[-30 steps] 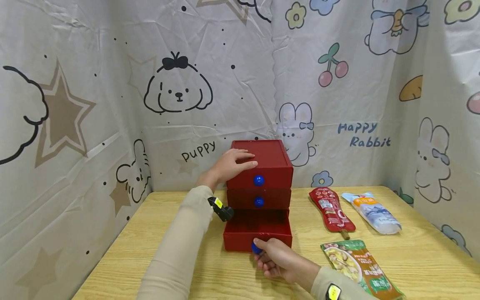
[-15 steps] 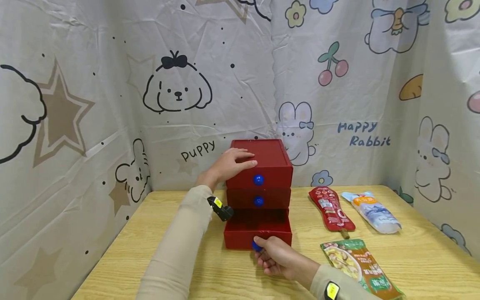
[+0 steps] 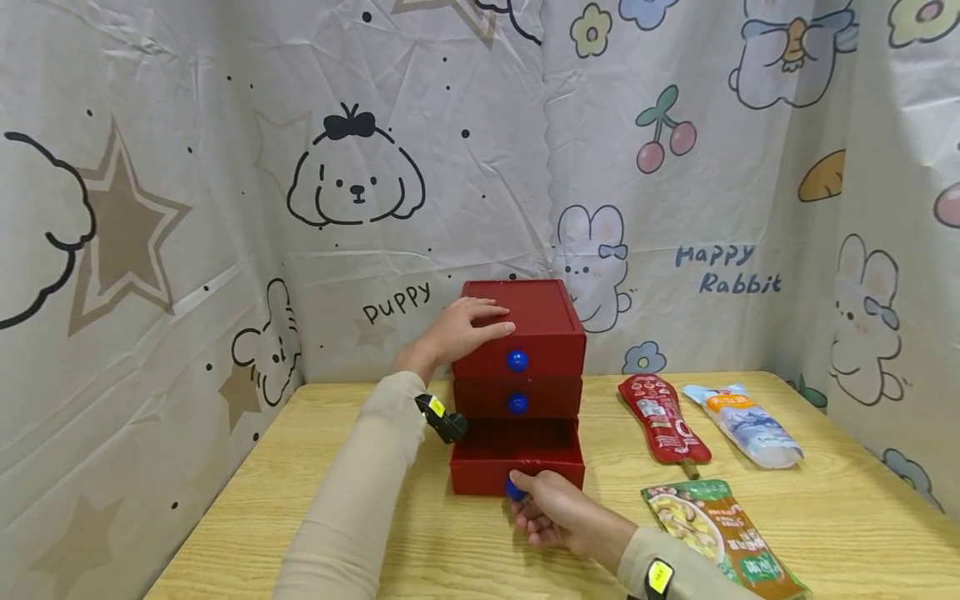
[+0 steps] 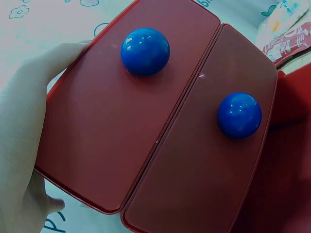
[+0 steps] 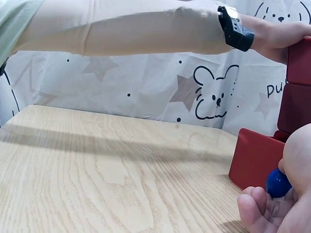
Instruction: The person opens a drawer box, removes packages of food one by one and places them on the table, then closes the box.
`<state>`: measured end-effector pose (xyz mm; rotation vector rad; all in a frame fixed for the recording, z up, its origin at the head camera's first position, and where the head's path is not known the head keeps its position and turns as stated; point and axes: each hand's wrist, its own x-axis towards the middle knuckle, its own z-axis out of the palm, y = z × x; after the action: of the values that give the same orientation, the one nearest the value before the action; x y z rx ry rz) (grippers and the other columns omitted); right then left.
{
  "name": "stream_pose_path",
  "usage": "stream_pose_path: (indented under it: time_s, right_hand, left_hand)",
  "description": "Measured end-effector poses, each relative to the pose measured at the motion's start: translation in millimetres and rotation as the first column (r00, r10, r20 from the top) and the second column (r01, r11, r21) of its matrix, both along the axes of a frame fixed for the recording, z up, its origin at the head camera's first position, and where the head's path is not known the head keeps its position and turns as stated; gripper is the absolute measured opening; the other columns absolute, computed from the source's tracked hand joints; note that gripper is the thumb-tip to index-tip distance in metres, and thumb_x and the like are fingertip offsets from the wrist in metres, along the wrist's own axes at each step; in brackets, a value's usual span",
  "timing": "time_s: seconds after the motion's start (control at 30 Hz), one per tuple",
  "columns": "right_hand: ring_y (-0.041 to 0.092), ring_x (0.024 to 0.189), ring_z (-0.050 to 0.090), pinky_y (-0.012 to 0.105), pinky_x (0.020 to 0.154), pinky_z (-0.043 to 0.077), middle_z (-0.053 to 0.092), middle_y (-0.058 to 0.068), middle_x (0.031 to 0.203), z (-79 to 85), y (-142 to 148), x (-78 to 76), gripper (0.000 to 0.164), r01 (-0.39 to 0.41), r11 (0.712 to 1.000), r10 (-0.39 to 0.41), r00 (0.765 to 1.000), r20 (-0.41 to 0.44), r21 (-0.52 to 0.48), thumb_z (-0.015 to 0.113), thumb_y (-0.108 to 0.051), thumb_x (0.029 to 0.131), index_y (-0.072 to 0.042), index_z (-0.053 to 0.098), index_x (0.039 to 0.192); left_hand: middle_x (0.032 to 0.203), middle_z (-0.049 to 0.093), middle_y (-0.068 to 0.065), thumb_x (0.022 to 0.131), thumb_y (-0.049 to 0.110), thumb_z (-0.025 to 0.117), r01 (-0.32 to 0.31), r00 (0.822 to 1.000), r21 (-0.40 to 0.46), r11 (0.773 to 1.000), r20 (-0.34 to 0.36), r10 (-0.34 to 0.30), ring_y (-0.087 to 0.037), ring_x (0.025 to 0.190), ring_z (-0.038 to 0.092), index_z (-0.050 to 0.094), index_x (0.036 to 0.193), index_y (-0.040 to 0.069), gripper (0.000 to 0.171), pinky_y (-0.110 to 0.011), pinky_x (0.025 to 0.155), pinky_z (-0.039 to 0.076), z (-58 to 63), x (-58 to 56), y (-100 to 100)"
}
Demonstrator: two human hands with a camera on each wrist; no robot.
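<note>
A small red cabinet point(image 3: 528, 304) with blue knobs stands upright on the table. Its two upper drawers sit flush, while the bottom drawer point(image 3: 480, 477) sticks out, its visible inside bare. My left hand point(image 3: 461, 329) rests on the cabinet's top at the left, fingers extended across it. In the left wrist view that hand borders the top drawer front point(image 4: 97, 131). My right hand point(image 3: 562, 512) pinches the bottom drawer's blue knob point(image 3: 514, 488) between thumb and fingers. The right wrist view shows this knob point(image 5: 278, 183) beside the curled fingers.
Right of the cabinet lie a red spouted pouch point(image 3: 663, 421), a blue-and-white packet point(image 3: 750, 425) and a green-and-brown food packet point(image 3: 716, 533). A printed cloth point(image 3: 465, 183) hangs behind and at both sides of the wooden table point(image 3: 300, 467).
The bottom drawer has slid slightly inward toward the cabinet, with my right hand moving along on its knob. My left hand has stayed in place on top.
</note>
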<state>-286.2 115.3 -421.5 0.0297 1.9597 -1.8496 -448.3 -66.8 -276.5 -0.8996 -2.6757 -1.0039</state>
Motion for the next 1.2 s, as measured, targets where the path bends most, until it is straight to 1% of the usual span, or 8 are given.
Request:
stream_pose_path:
  time_s: [0.13, 0.37, 0.7, 1.0, 1.2]
  right_hand:
    - [0.004, 0.05, 0.048, 0.018, 0.048, 0.048, 0.055, -0.002, 0.064, -1.1, 1, -3.6, 0.045, 0.004, 1.0, -0.004, 1.0, -0.012, 0.006, 0.045, -0.036, 0.111, -0.004, 0.063, 0.086]
    - [0.004, 0.049, 0.049, 0.018, 0.048, 0.049, 0.055, -0.002, 0.063, -0.5, 4, -7.3, 0.045, -0.017, 1.0, 0.017, 1.0, -0.016, -0.003, 0.045, -0.036, 0.111, -0.005, 0.064, 0.085]
    - [0.004, 0.049, 0.048, 0.018, 0.048, 0.049, 0.056, -0.001, 0.064, -1.2, 3, -10.0, 0.046, 0.007, 1.0, -0.007, 1.0, -0.011, 0.009, 0.045, -0.037, 0.111, -0.003, 0.064, 0.086]
    - [0.003, 0.049, 0.049, 0.018, 0.047, 0.049, 0.056, -0.002, 0.063, -1.4, 3, -14.1, 0.046, 0.001, 1.0, -0.001, 1.0, -0.028, -0.002, 0.043, -0.036, 0.112, -0.005, 0.063, 0.084]
    - [0.003, 0.048, 0.049, 0.017, 0.047, 0.049, 0.056, -0.001, 0.063, -1.2, 2, -16.4, 0.047, 0.006, 1.0, -0.006, 1.0, -0.026, 0.0, 0.043, -0.038, 0.112, -0.005, 0.062, 0.084]
  left_hand:
    - [0.156, 0.049, -0.002, 0.096, 0.053, 0.064, -0.002, 1.0, 0.003, 1.0, 0.0, 0.002, -0.024, 0.147, 0.031, 0.064, 0.145, 0.022, 0.058, -0.053, 0.117, 0.03, -0.5, -0.1, 0]
    - [0.156, 0.047, -0.001, 0.095, 0.053, 0.065, -0.005, 1.0, 0.02, 1.0, 0.016, 0.005, -0.024, 0.147, 0.032, 0.064, 0.145, 0.022, 0.058, -0.054, 0.116, 0.031, 0.8, 2.2, 0]
    - [0.156, 0.047, -0.002, 0.095, 0.052, 0.066, -0.002, 1.0, 0.033, 0.999, 0.026, 0.001, -0.024, 0.147, 0.032, 0.064, 0.145, 0.022, 0.058, -0.055, 0.116, 0.031, 0.4, 3.0, 0]
    - [0.156, 0.048, -0.002, 0.095, 0.052, 0.066, -0.003, 1.0, 0.033, 0.999, 0.017, 0.003, -0.024, 0.146, 0.032, 0.064, 0.145, 0.022, 0.058, -0.054, 0.116, 0.032, -0.9, 2.3, 0]
    - [0.157, 0.047, -0.001, 0.095, 0.054, 0.066, -0.006, 1.0, 0.032, 0.999, 0.03, 0.005, -0.024, 0.146, 0.032, 0.064, 0.145, 0.023, 0.059, -0.057, 0.115, 0.032, -1.2, 2.1, 0]
